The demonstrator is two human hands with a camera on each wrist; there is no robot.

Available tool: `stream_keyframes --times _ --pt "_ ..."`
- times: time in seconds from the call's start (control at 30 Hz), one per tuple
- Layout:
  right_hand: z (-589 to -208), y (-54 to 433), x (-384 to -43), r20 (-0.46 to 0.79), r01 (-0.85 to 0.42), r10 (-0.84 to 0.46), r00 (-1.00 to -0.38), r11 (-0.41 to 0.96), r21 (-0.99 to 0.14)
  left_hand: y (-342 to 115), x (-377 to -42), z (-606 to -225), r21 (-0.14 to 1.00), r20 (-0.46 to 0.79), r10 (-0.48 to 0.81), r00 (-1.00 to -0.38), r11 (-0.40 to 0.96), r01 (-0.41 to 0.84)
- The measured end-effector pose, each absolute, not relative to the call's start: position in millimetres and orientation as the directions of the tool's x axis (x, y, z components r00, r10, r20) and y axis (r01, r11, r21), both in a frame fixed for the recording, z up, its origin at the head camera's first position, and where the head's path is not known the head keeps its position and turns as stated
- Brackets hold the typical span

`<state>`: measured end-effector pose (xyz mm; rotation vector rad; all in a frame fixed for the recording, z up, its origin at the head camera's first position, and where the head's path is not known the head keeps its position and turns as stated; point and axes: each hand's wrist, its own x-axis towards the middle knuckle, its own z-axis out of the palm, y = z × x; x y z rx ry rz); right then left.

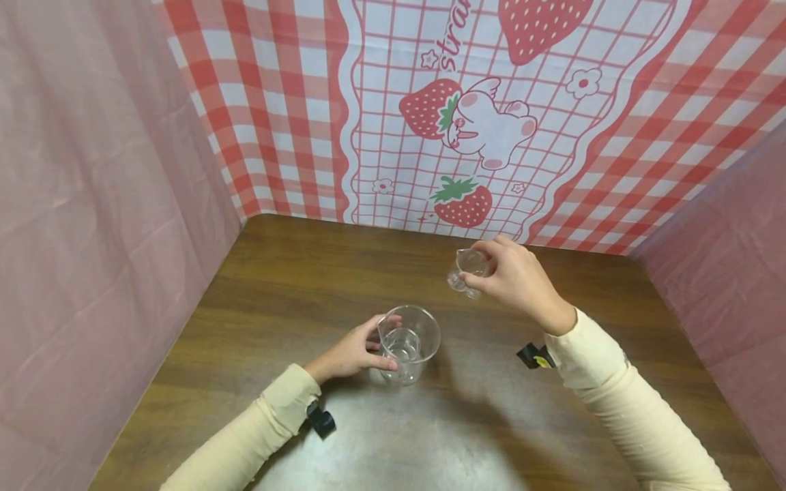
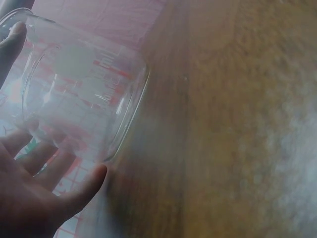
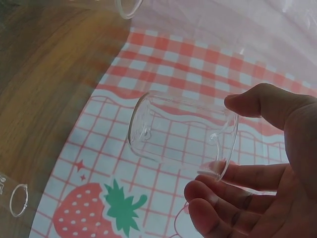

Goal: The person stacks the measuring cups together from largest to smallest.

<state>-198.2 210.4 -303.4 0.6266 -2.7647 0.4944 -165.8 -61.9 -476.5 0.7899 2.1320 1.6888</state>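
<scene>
My left hand (image 1: 350,351) grips the side of a large clear beaker (image 1: 430,337) standing on the table. A smaller clear glass vessel (image 1: 403,344) sits inside it. In the left wrist view, printed marks show on the beaker's wall (image 2: 111,82), with my thumb on one side and the other fingers along the other. My right hand (image 1: 516,276) holds a small clear beaker (image 3: 183,134) near its rim, between thumb and fingers, beyond and right of the large one. The right wrist view shows it tilted on its side relative to the camera.
Another small glass with markings (image 3: 20,201) shows at the lower left of the right wrist view. The brown wooden table (image 1: 295,273) meets a red checked strawberry cloth (image 1: 295,136) at the back. Pink curtains (image 1: 110,204) hang at both sides.
</scene>
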Motion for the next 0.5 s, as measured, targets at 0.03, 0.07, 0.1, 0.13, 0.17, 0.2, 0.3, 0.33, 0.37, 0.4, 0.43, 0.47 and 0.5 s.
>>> stream_keyframes --times 0.03,0.07,0.1,0.13,0.17,0.2,0.3,0.33,0.37,0.4,0.43,0.47,0.5 --pt "-302.9 210.1 -198.0 0.323 -0.456 -0.367 -0.872 0.848 -0.268 -61.8 -165.8 -476.4 0.962 0.095 0.592 -0.801 0.153 0.228" --pt "-302.6 209.9 -197.8 0.320 -0.457 -0.368 -0.873 0.848 -0.269 -61.8 -165.8 -476.4 0.962 0.095 0.592 -0.800 0.152 0.227" --pt "-302.1 209.6 -197.5 0.318 -0.458 -0.370 -0.873 0.847 -0.271 -61.8 -165.9 -476.4 0.962 0.095 0.592 -0.800 0.152 0.227" --pt "-301.7 209.3 -197.1 0.317 -0.460 -0.372 -0.873 0.845 -0.274 -61.9 -165.9 -476.5 0.962 0.094 0.592 -0.801 0.154 0.227" --pt "-301.3 208.8 -196.6 0.315 -0.462 -0.374 -0.872 0.843 -0.277 -61.9 -166.0 -476.7 0.962 0.095 0.592 -0.801 0.154 0.227" --pt "-301.0 208.3 -196.1 0.316 -0.465 -0.376 -0.871 0.840 -0.281 -62.0 -166.0 -476.9 0.961 0.093 0.592 -0.801 0.155 0.227" --pt "-300.7 206.1 -194.6 0.318 -0.475 -0.385 -0.867 0.831 -0.288 -62.3 -166.3 -477.4 0.960 0.091 0.591 -0.802 0.162 0.228" --pt "-300.5 205.1 -194.0 0.319 -0.477 -0.386 -0.866 0.829 -0.291 -62.4 -166.3 -477.5 0.960 0.090 0.591 -0.801 0.163 0.228" --pt "-300.5 204.0 -193.5 0.320 -0.479 -0.387 -0.865 0.827 -0.293 -62.4 -166.3 -477.4 0.960 0.090 0.592 -0.801 0.162 0.228" --pt "-300.6 203.1 -193.1 0.322 -0.482 -0.389 -0.863 0.825 -0.294 -62.3 -166.2 -477.3 0.961 0.090 0.591 -0.802 0.161 0.226" --pt "-300.6 202.1 -192.8 0.323 -0.483 -0.390 -0.862 0.824 -0.294 -62.3 -166.1 -477.2 0.961 0.091 0.590 -0.802 0.159 0.226" --pt "-300.5 201.1 -192.4 0.325 -0.485 -0.391 -0.861 0.823 -0.296 -62.2 -165.9 -477.1 0.962 0.091 0.590 -0.802 0.157 0.224" --pt "-300.6 200.3 -192.0 0.326 -0.487 -0.392 -0.860 0.821 -0.298 -62.1 -165.6 -476.9 0.962 0.092 0.589 -0.803 0.155 0.225"
